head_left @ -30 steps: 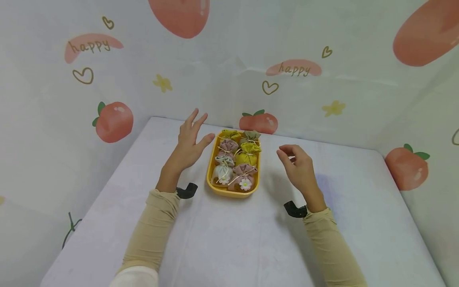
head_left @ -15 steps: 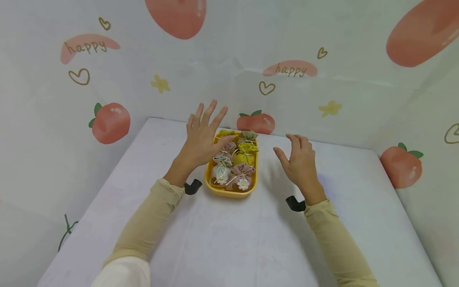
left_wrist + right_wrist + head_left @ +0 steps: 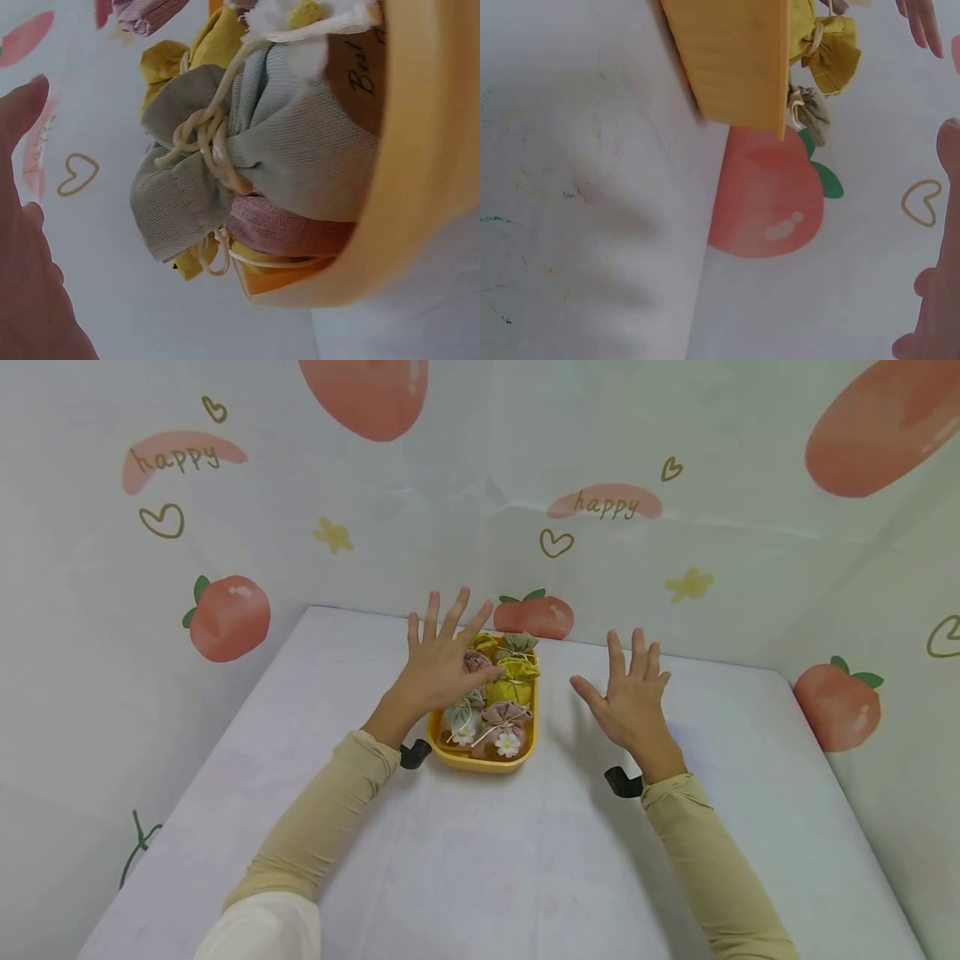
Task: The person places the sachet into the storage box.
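Observation:
A yellow plastic basket (image 3: pixel 486 767) stands on the table, filled with several small drawstring pouches. Nearest the front are a pale grey-blue pouch (image 3: pixel 461 720) and a pink pouch (image 3: pixel 506 727) with a white flower; behind the pink one sits a yellow pouch (image 3: pixel 512 689). My left hand (image 3: pixel 438 672) hovers over the basket's left side with fingers spread, hiding part of the pouches. To the right of the basket, my right hand (image 3: pixel 632 706) is raised with fingers straight and holds nothing. In the left wrist view, the grey-blue pouch (image 3: pixel 300 135) shows its tied cord beside my thumb.
The white table (image 3: pixel 480 877) meets a backdrop (image 3: pixel 450 485) printed with peaches, hearts and "happy" lettering. A black wrist camera mount (image 3: pixel 624 782) sits at my right wrist. Green stems (image 3: pixel 139 847) are printed at the left.
My left hand has moved right, over the basket, and its fingers have spread. My right hand's fingers have gone from curled to straight. The basket and pouches have stayed in place.

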